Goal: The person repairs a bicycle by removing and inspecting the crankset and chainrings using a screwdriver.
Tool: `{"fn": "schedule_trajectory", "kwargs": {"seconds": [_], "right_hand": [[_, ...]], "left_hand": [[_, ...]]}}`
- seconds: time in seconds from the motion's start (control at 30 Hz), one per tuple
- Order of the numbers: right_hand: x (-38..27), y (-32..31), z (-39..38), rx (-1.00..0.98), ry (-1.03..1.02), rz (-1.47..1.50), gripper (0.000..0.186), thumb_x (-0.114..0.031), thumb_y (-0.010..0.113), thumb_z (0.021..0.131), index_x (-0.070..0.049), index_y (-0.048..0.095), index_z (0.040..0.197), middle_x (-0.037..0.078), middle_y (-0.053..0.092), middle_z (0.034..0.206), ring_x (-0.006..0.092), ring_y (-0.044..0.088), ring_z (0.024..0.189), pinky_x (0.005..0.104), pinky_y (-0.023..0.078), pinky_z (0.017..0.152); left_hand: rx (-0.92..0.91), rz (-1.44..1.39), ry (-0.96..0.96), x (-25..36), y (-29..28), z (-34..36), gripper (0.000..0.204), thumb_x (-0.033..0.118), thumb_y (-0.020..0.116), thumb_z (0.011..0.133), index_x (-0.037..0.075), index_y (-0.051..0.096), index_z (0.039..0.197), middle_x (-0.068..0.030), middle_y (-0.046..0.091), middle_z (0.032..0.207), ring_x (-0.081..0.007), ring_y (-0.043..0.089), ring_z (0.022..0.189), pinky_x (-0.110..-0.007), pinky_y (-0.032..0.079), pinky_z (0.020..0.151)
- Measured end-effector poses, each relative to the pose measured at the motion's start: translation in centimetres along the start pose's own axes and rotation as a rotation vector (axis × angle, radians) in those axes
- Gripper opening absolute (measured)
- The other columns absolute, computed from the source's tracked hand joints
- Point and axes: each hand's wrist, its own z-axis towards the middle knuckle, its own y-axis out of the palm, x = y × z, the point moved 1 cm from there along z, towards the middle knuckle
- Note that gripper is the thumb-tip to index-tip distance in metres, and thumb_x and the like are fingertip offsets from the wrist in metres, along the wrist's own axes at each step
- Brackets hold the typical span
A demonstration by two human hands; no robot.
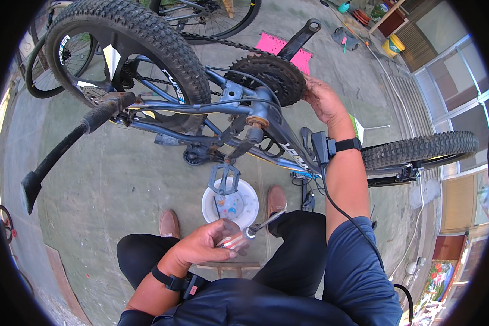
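In the head view, the bike [231, 107] lies across the scene in front of the person. The left hand [207, 242] is closed around a striped tool [234, 239], near a white basin [253, 204]. The right hand [323, 101] is at the edge of the chainring [269, 79], apart from the left. A pedal [226, 176] hangs in front of the basin, covering part of it (its contents look bluish). Beyond are a pink mat [271, 43], a second bike [244, 16] and a yellow bucket [393, 45]. The ground [108, 185] is greyish-green; windows [456, 76] line the right. Some right fingertips are hidden, so I cannot tell whether they grip. The second bike is cut off above.
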Motion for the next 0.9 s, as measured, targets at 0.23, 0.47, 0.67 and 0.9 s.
{"fn": "schedule_trajectory", "kwargs": {"seconds": [0.23,0.47,0.67,0.9], "right_hand": [[-4.2,1.2,2.9,-0.186,0.252,-0.194,0.032,-0.018,0.065,0.087,-0.003,0.064,0.115,0.002,0.068,0.098,0.0118,0.062,0.085,0.0278,0.048,0.076],[-4.7,2.2,5.3,-0.313,0.262,-0.270,0.029,-0.014,0.074,0.080,0.000,0.068,0.105,0.003,0.070,0.092,0.0101,0.062,0.077,0.0257,0.049,0.070],[-5.4,2.4,5.4,-0.265,0.253,-0.346,0.023,-0.010,0.076,0.078,0.000,0.069,0.097,0.002,0.069,0.088,0.0109,0.062,0.074,0.0263,0.050,0.068],[-7.0,2.5,4.1,-0.223,0.128,-0.299,0.020,-0.009,0.075,0.078,-0.003,0.066,0.095,0.000,0.066,0.084,0.0087,0.060,0.068,0.0217,0.047,0.061]], "left_hand": [[0.009,-0.009,0.001,0.1,-0.1,0.0,0.047,-0.009,0.068,0.078,0.000,0.047,0.119,-0.0194,0.061,0.113,-0.0274,0.062,0.105,-0.043,0.050,0.094],[0.037,-0.049,-0.003,0.4,0.0,0.0,0.042,-0.003,0.069,0.081,-0.001,0.049,0.119,-0.0122,0.062,0.110,-0.0200,0.060,0.105,-0.037,0.047,0.093],[0.030,-0.050,0.005,0.5,-0.1,0.1,0.042,-0.003,0.068,0.081,-0.001,0.049,0.119,-0.0120,0.062,0.110,-0.0200,0.060,0.104,-0.037,0.047,0.093],[0.039,-0.046,-0.003,0.8,0.0,-0.1,0.043,-0.002,0.069,0.082,-0.002,0.049,0.120,-0.0123,0.062,0.110,-0.0203,0.060,0.104,-0.037,0.048,0.092]]}}
